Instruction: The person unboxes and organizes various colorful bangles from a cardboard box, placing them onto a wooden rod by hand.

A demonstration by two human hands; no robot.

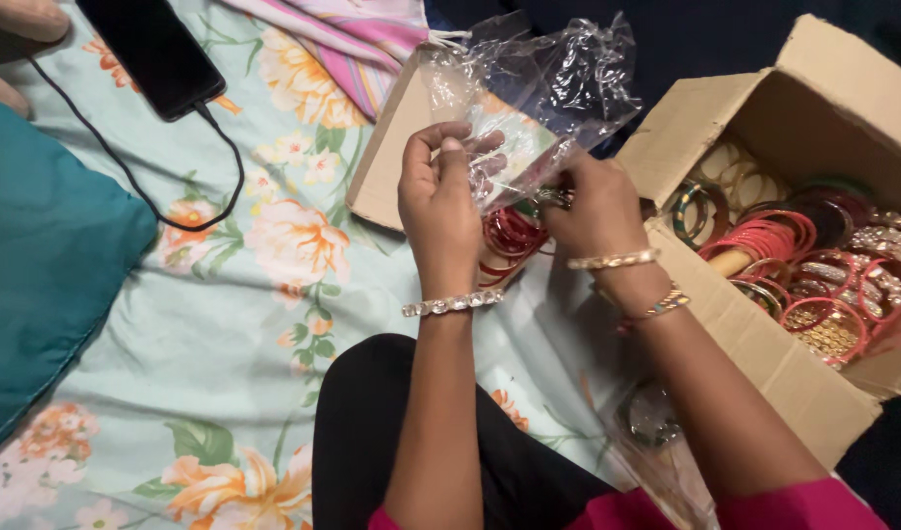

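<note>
- The left hand (438, 211) pinches the edge of a clear plastic bag (543, 83) between thumb and fingers, just left of the cardboard box (764, 334).
- The right hand (597, 206) is curled closed around the bag's lower part, touching it, with a bunch of red bangles (509, 240) just below both hands; whether the fingers also grip the bangles cannot be told.
- The bag rises crumpled above the hands, left of the box's raised flap.
- The box stands open and holds many bangles (813, 285), red, gold and green, packed side by side.
- A flat cardboard piece (386, 162) lies left of the box, behind the hands.
- A black phone (151, 49) with a black cable (190, 221) lies far left of the box on the floral sheet (244, 324).
- A teal cushion (48, 265) sits farthest from the box, at the left edge.
</note>
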